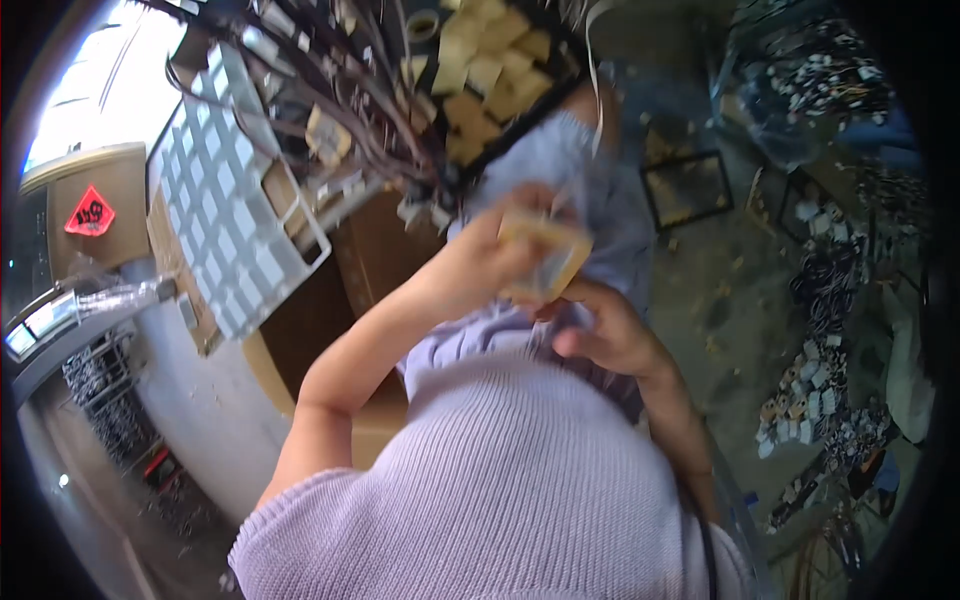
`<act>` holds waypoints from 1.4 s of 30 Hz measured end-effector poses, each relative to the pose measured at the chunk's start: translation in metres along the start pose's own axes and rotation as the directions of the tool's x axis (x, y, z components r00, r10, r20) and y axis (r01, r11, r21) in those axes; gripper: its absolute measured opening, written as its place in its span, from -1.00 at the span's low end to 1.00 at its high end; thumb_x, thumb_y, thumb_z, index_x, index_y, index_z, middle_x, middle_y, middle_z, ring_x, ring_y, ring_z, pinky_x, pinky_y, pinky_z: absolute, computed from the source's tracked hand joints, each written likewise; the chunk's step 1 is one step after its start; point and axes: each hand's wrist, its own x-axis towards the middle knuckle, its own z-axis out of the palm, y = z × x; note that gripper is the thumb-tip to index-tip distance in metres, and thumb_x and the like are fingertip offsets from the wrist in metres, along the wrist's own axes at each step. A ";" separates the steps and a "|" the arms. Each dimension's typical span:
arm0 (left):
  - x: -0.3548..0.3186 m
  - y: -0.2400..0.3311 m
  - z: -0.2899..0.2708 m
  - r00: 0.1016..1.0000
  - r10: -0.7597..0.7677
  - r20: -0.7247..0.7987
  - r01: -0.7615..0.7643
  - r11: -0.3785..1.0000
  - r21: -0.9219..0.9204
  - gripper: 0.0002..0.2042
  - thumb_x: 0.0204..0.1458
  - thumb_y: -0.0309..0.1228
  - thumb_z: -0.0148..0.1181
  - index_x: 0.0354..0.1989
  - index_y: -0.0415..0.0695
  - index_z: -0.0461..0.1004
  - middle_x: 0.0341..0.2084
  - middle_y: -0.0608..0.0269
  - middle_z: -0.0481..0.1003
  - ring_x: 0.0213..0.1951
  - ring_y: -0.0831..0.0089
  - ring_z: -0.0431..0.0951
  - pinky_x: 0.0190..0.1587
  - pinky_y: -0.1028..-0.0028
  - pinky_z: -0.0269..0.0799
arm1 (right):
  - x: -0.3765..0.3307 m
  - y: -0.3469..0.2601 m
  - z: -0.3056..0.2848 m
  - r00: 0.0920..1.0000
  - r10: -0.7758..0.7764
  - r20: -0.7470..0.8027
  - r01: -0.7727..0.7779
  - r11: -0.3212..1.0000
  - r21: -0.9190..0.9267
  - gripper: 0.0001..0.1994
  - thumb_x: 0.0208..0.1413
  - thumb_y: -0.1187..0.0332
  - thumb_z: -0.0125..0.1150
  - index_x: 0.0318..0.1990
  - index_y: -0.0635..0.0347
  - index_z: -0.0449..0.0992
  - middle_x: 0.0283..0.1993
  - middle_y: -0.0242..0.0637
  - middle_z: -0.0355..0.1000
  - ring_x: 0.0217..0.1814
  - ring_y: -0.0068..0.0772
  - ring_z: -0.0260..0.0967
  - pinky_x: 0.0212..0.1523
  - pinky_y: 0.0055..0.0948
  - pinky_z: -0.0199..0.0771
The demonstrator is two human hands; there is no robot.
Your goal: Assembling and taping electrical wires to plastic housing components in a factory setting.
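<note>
My left hand (505, 245) is closed on a yellow-rimmed squarish piece (578, 262) with a pale, greyish middle. Motion blurs both, so the exact kind of piece cannot be made out. Just below it, in front of my lap, is my right hand (615, 335). Its thumb stands apart from its fingers, which reach to the lower edge of the piece. Those fingertips are partly hidden, and I see nothing held in that hand.
Tan square pieces (490, 75) lie on a dark tray ahead, beside a bundle of brown cables (370, 120). A grey slatted panel (215, 190) leans at left, near a cardboard box (375, 250). Black cable coils (830, 275) and pale connectors (815, 390) lie at right.
</note>
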 end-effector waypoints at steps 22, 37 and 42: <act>-0.052 0.110 0.017 0.482 0.660 0.577 -0.399 -0.421 0.815 -0.61 -0.18 -0.08 0.19 -0.53 -0.22 0.34 -0.47 0.17 0.42 -0.47 0.32 0.48 -0.45 0.44 0.39 | 0.108 -0.161 -0.066 0.455 -0.864 -0.213 0.458 0.433 -0.776 -0.69 0.20 0.15 0.09 -0.08 0.20 0.43 -0.17 -0.39 0.35 -0.19 -0.61 0.27 -0.14 -0.54 0.27; -0.019 0.093 -0.022 0.554 0.808 -0.203 -0.621 0.563 0.546 -0.50 0.28 0.00 -0.27 -0.36 -0.26 0.34 -0.28 0.09 0.43 -0.23 0.39 0.46 -0.17 0.39 0.44 | 0.086 -0.208 -0.102 0.611 -0.767 -0.196 0.520 0.575 -0.631 -0.80 0.15 0.27 0.22 -0.35 0.23 0.54 -0.57 -0.62 0.26 -0.54 -0.86 0.06 -0.51 -0.75 0.05; -0.031 0.094 -0.023 0.454 0.889 -0.056 -0.889 0.456 0.048 -0.58 0.23 0.06 -0.25 -0.04 0.08 0.41 0.29 -0.15 0.08 0.34 -0.13 -0.01 0.29 -0.10 -0.04 | 0.058 -0.219 -0.148 0.419 -0.816 -0.398 0.340 0.547 -0.765 -0.69 0.25 0.16 0.08 -0.34 0.24 0.53 -0.51 -0.59 0.34 -0.47 -0.77 0.15 -0.44 -0.68 0.19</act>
